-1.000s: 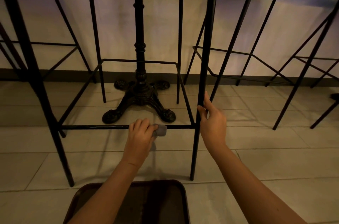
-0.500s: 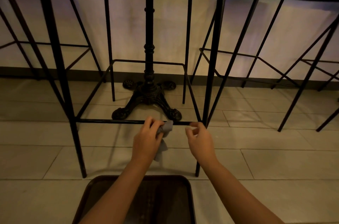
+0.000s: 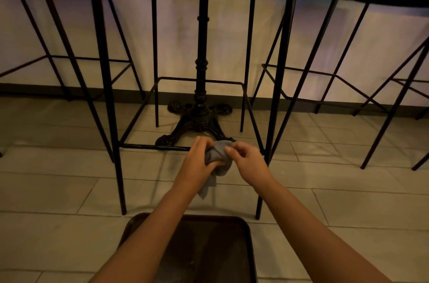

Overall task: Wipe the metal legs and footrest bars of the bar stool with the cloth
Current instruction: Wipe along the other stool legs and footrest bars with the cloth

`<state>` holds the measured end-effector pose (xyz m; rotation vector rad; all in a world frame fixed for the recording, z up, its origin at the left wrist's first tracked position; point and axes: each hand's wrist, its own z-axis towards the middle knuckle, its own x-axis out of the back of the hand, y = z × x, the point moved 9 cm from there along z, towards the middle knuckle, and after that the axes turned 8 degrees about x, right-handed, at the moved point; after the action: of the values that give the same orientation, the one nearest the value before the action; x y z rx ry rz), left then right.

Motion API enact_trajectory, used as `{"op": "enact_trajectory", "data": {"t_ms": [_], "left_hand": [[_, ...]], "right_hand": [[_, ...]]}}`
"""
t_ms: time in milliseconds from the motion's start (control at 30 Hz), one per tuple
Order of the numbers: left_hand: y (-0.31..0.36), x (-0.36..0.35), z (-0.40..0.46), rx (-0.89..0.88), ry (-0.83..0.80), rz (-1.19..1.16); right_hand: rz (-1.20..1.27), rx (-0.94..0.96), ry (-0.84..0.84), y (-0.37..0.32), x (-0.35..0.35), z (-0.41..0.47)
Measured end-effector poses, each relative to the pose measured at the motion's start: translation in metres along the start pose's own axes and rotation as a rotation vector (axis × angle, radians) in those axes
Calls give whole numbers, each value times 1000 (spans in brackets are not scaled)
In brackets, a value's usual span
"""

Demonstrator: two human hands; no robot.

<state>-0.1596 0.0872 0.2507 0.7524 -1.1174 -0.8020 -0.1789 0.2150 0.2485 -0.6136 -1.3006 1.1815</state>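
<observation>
bar stool stood directly ahead of me on the pale tiled floor, its thin black metal legs running up to a dark seat at the top edge of the view. near footrest bar ran horizontally between the two front legs, low above the tiles. cloth, grey and bunched, was positioned at the right portion of that bar, close to the right front leg.

my left hand was closed around the cloth from the left side, fingers curled over the top and thumb under the bundle. a loose tail of the fabric hung down below this hand. my right hand met the cloth from the right side, with thumb and forefinger pinched on its upper edge and the remaining fingers curled in. both hands were touching the cloth and were just beside each other. whether the cloth was pressed against the bar or held slightly in front of it could not be determined, since the hands covered that section.

ornate cast table base stood behind the footrest frame, its column rising between the rear legs. further stools stood to the left and right against the light wall. dark brown tray lay on the floor at the bottom of the view, under my forearms.
</observation>
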Motion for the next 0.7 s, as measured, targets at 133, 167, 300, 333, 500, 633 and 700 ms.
{"op": "enact_trajectory", "data": {"t_ms": [133,167,300,333,500,633,700], "left_hand": [[-14,14,-5,180,-27,-155],[-15,17,-6,195,-44,-173],[-16,25,-12,225,-123,-247],[-19,29,-14,252,-134,-266],[-20,49,-16,269,-147,-243],[-24,69,-17,354,-9,-400],[-29,73,-19,423,90,-477]], "right_hand": [[-14,76,40,-18,3,2],[-24,89,43,-21,2,2],[-19,113,83,-30,0,0],[-9,105,90,-30,0,-1],[-16,54,111,-31,5,-3],[-20,73,129,-37,5,-5],[-36,90,170,-38,6,-7]]}}
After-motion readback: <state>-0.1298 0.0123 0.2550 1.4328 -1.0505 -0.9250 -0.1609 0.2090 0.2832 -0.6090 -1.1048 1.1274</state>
